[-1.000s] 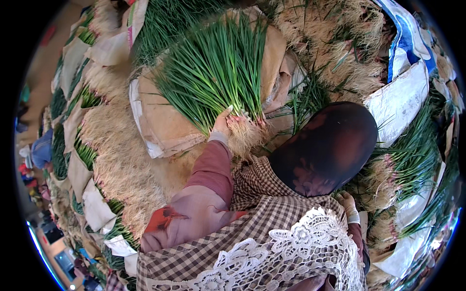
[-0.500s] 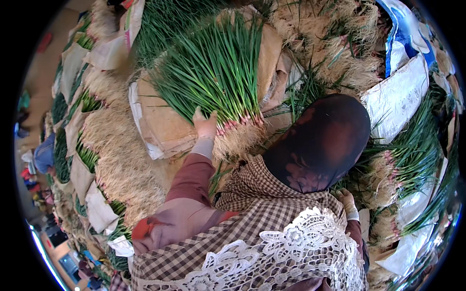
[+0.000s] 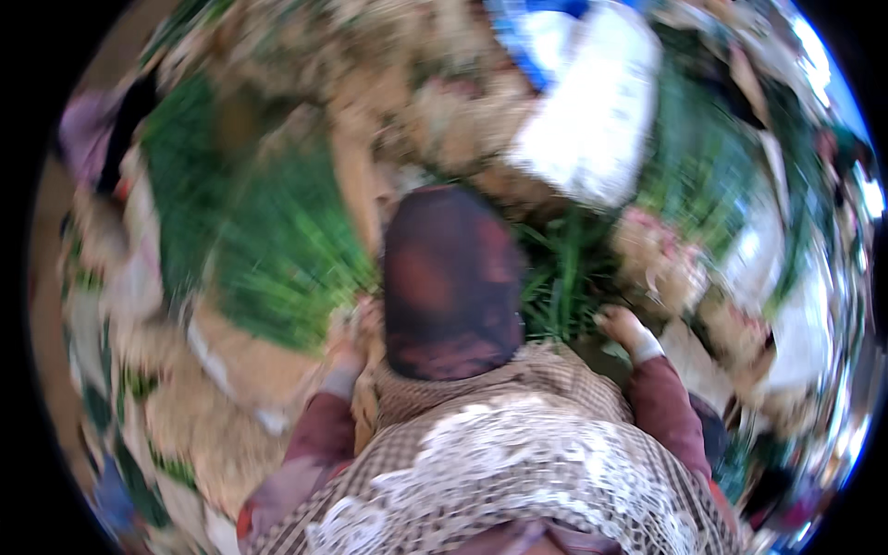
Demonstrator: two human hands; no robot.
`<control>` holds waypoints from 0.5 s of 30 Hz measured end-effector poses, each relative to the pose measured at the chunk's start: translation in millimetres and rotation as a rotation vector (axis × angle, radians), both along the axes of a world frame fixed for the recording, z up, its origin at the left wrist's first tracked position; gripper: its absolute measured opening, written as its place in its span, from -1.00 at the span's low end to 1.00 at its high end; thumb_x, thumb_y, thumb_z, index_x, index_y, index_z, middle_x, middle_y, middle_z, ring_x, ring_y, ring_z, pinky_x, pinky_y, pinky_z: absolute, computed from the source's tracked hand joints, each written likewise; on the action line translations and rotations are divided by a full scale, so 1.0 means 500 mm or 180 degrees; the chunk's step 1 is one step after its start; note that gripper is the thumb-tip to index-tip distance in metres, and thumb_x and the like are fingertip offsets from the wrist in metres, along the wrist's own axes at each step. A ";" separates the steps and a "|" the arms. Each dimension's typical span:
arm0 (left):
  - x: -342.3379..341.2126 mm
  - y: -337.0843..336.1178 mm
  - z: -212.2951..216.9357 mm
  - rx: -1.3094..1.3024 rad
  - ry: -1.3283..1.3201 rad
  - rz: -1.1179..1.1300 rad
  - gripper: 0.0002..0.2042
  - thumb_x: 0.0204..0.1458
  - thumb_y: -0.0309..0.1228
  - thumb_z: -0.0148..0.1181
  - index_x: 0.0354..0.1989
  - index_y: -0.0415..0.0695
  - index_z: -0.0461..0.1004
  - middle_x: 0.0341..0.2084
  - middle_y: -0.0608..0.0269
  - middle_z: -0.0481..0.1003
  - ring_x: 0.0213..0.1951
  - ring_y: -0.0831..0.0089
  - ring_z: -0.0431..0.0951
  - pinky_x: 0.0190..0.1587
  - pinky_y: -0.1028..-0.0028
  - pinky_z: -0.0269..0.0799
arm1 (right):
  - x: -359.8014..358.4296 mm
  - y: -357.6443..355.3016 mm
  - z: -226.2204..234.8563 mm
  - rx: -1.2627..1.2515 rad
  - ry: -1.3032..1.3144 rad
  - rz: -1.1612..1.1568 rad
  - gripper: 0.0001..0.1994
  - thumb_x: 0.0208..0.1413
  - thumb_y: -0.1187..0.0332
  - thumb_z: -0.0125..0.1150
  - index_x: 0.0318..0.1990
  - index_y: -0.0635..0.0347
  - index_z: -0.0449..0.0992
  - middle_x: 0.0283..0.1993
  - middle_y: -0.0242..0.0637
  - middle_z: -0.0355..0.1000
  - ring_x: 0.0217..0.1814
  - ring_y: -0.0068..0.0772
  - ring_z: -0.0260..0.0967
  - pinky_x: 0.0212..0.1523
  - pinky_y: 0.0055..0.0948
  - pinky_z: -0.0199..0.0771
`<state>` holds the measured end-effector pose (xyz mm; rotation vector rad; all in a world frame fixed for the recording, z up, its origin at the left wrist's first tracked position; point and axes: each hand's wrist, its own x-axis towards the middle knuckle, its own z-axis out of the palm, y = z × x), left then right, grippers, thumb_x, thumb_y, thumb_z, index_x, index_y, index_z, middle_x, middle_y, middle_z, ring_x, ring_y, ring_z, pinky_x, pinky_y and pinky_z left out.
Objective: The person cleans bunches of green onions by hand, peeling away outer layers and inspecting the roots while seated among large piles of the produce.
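Blurred frame: we had our left hand [image 3: 350, 335] on the green onion bunch [image 3: 277, 268], grip unreadable. Our right hand [image 3: 622, 328] lay loosely open, empty, by green stalks [image 3: 564, 277]; next, we judged, a firm grasp.

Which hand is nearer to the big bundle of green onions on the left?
Left. The left hand sits at the lower right edge of the green onion bundle, though blur hides any contact. The right hand is far across, beyond the dark head covering.

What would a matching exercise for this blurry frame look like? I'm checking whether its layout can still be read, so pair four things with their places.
Things:
1. left hand
2. right hand
3. white sack
4. large green onion bundle

Places:
a. upper middle, beyond the dark head covering
b. right of the head covering, by green stalks
c. left of the head covering, at the bundle's root end
d. spread at left

Pairs: 1-c, 2-b, 3-a, 4-d
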<state>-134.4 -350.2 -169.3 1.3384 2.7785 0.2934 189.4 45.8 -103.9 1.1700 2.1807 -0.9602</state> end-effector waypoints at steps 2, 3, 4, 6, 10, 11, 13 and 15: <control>-0.059 -0.031 -0.026 0.0266 0.0201 -0.0034 -0.69 -0.16 -0.42 0.00 -0.16 -0.11 0.36 -0.25 0.04 0.37 -0.21 0.11 0.34 -0.08 0.29 0.21 | -0.032 0.007 -0.011 0.0897 0.0947 -0.0549 -0.66 -0.11 0.15 -0.01 -0.31 0.29 0.36 -0.33 0.05 0.33 -0.26 -0.02 0.27 -0.25 -0.21 0.23; -0.093 -0.047 -0.029 0.0391 -0.0265 0.0475 -0.70 -0.16 -0.42 0.03 -0.18 -0.17 0.35 -0.27 0.02 0.37 -0.23 0.14 0.35 -0.11 0.31 0.22 | -0.085 0.006 0.042 0.0447 0.0530 -0.0993 -0.65 -0.12 0.14 -0.01 -0.32 0.29 0.34 -0.30 0.04 0.32 -0.22 -0.02 0.26 -0.21 -0.23 0.22; -0.121 0.002 0.026 0.0749 -0.1076 0.1097 -0.66 -0.19 -0.47 0.06 -0.15 -0.24 0.31 -0.22 0.01 0.33 -0.12 0.17 0.30 -0.03 0.35 0.16 | -0.088 0.000 0.021 0.0961 0.0762 -0.1171 -0.67 -0.12 0.17 -0.01 -0.33 0.30 0.32 -0.29 0.02 0.32 -0.20 -0.03 0.26 -0.19 -0.25 0.23; -0.190 0.071 0.113 0.1267 -0.0818 0.1155 -0.63 -0.18 -0.51 0.06 -0.12 -0.29 0.26 -0.15 0.04 0.29 -0.05 0.21 0.25 0.03 0.39 0.08 | -0.124 -0.037 -0.037 0.1489 0.0898 -0.1080 -0.68 -0.19 0.26 0.02 -0.27 0.27 0.29 -0.27 -0.01 0.31 -0.19 -0.03 0.26 -0.16 -0.24 0.24; -0.219 0.303 0.385 0.2466 -0.0564 0.0297 -0.67 -0.06 -0.51 -0.05 -0.07 -0.30 0.23 -0.09 0.10 0.28 -0.05 0.34 0.27 0.00 0.44 0.12 | -0.168 -0.172 -0.053 -0.0506 0.0025 0.1268 -0.47 -0.16 0.22 -0.02 0.05 0.17 0.15 -0.01 -0.06 0.22 0.03 -0.14 0.17 0.02 -0.33 0.16; -0.203 0.368 0.450 0.2648 -0.0627 -0.0098 -0.70 -0.04 -0.52 -0.08 -0.08 -0.30 0.24 -0.11 0.11 0.29 -0.06 0.35 0.28 -0.01 0.45 0.14 | -0.171 -0.182 -0.069 -0.0792 -0.0262 0.1534 -0.51 -0.11 0.17 -0.04 0.03 0.11 0.20 0.00 -0.10 0.22 0.05 -0.17 0.16 0.05 -0.33 0.12; -0.159 0.492 0.535 0.2945 -0.1196 -0.0631 -0.70 -0.04 -0.52 -0.08 -0.09 -0.32 0.24 -0.13 0.11 0.31 -0.09 0.37 0.31 -0.02 0.47 0.15 | -0.173 -0.130 0.033 -0.0974 0.0020 0.1282 -0.56 -0.09 0.13 -0.02 -0.04 0.12 0.28 -0.05 -0.11 0.27 0.00 -0.17 0.20 0.01 -0.32 0.16; -0.096 0.608 0.574 0.2764 -0.1690 -0.1318 -0.71 -0.05 -0.51 -0.05 -0.12 -0.30 0.28 -0.19 0.14 0.35 -0.12 0.44 0.33 -0.05 0.50 0.20 | -0.133 -0.054 0.058 -0.0220 0.0912 0.0466 -0.62 -0.05 0.13 -0.04 -0.12 0.16 0.34 -0.13 -0.15 0.32 -0.08 -0.18 0.25 -0.04 -0.33 0.22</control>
